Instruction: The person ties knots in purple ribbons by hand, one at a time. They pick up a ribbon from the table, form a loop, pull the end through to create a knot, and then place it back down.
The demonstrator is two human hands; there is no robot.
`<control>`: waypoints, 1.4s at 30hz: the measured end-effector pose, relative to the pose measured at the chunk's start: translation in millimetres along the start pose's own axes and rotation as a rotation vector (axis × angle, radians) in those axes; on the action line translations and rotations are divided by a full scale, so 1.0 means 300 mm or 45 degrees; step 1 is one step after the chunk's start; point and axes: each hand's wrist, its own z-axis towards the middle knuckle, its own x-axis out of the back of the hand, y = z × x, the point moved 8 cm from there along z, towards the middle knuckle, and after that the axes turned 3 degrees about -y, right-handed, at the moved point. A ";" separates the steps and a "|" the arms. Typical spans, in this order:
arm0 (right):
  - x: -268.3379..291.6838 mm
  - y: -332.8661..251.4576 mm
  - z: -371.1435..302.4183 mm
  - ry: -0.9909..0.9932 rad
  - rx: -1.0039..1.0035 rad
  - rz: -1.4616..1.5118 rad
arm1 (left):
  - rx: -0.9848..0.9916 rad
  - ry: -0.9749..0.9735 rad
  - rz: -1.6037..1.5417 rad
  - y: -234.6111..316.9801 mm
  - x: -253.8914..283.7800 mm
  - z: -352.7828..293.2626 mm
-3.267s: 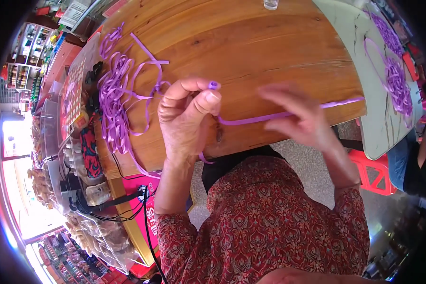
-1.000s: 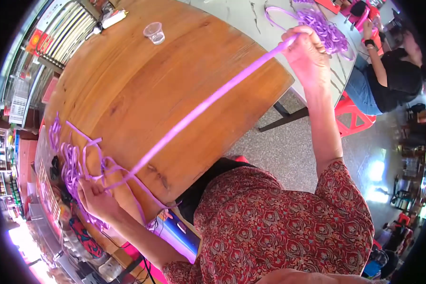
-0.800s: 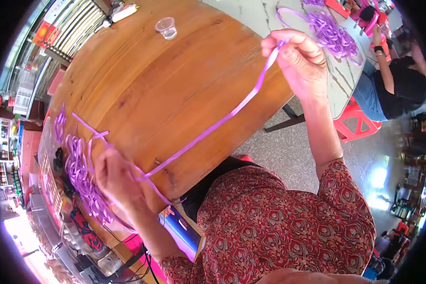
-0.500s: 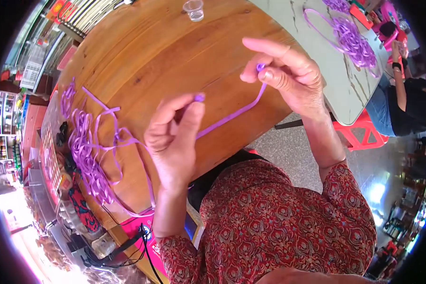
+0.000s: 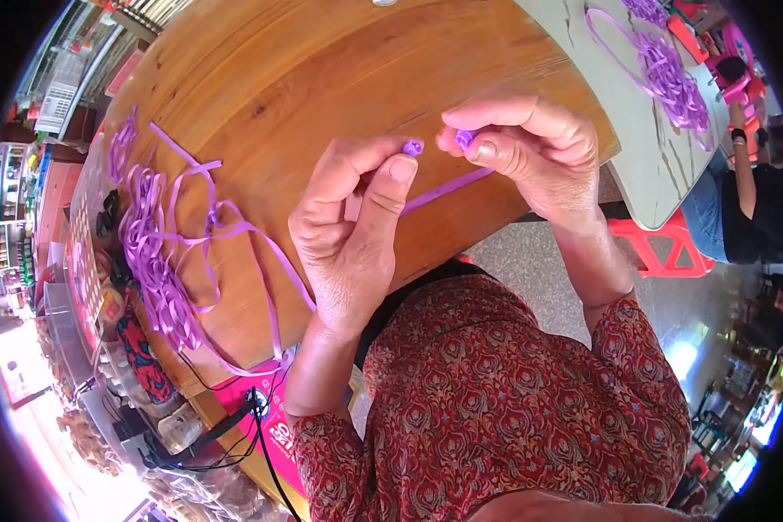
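Left hand [image 5: 346,257] and right hand [image 5: 561,178] each pinch purple ribbon [image 5: 448,189] in a fingertip grip. Tangled purple strips [image 5: 148,228] lie left on the wooden counter [image 5: 365,96].

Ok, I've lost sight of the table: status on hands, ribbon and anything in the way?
Left hand pinching purple ribbon roll; right hand pinching second roll. Ribbon strand between the hands. Tangled ribbon pile left of left hand, outside the gap.

Ribbon [image 5: 448,190] partly hidden; cup [image 5: 384,2] cropped
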 end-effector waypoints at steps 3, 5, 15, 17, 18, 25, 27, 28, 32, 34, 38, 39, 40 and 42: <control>-0.033 -0.007 -0.004 -0.077 0.028 -0.090 | -0.055 0.031 -0.064 0.003 0.012 -0.012; -0.032 0.001 -0.014 0.014 -0.045 -0.033 | -0.076 0.003 -0.063 0.001 0.009 -0.014; -0.082 -0.057 -0.002 -0.194 0.433 -0.680 | -0.136 0.005 -0.091 -0.006 0.022 -0.036; -0.066 -0.030 0.000 -0.105 0.240 -0.547 | 0.055 0.018 -0.385 -0.048 0.028 -0.046; -0.071 -0.028 -0.003 -0.104 0.240 -0.546 | 0.055 0.018 -0.384 -0.054 0.032 -0.046; -0.080 0.043 -0.013 -0.041 -0.048 -0.076 | 0.090 0.062 -0.314 -0.033 -0.005 -0.046; -0.085 0.056 -0.009 -0.095 -0.131 0.019 | 0.033 0.045 -0.166 -0.023 -0.001 -0.043; -0.085 0.069 -0.005 -0.112 -0.181 0.033 | -0.036 0.027 -0.209 -0.021 0.008 -0.039; -0.096 0.046 0.003 -0.037 -0.005 -0.291 | -0.020 0.148 -0.304 -0.041 0.037 -0.046; -0.091 -0.009 0.008 -0.083 0.255 -0.573 | -0.017 0.162 -0.324 -0.046 0.039 -0.045; -0.142 -0.052 -0.017 -0.169 0.463 -0.749 | -0.028 0.189 -0.522 -0.069 0.027 -0.047; -0.148 -0.050 -0.020 -0.164 0.462 -0.752 | -0.026 0.185 -0.523 -0.067 0.020 -0.048; -0.147 -0.041 -0.017 -0.151 0.437 -0.665 | 0.004 0.195 -0.641 -0.072 0.016 -0.046; -0.139 -0.031 -0.022 -0.139 0.415 -0.575 | 0.032 0.207 -0.758 -0.078 0.013 -0.041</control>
